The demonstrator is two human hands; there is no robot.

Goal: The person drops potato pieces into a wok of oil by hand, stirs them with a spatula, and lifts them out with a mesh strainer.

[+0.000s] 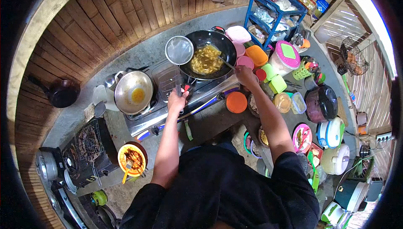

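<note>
My left hand (177, 101) is closed round the handle of a round mesh strainer (179, 50), whose basket is raised beside the left rim of a black wok (228, 50). My right hand (245, 77) grips the handle of a metal utensil (226, 62) that reaches into the wok from the right. Yellowish pieces of food (206, 60) lie in liquid at the wok's bottom, and the utensil's tip is among them. The wok sits on the right side of a stove (142, 125). On the stove's left side is a lighter metal pan (121, 92) with some yellow oil.
Lidded plastic containers (256, 55) crowd the counter right of the wok, below a blue rack (273, 17). An orange bowl of red sauce (121, 155) and a charred grill (88, 140) are at the left. An orange lid (236, 102) lies near the stove's front.
</note>
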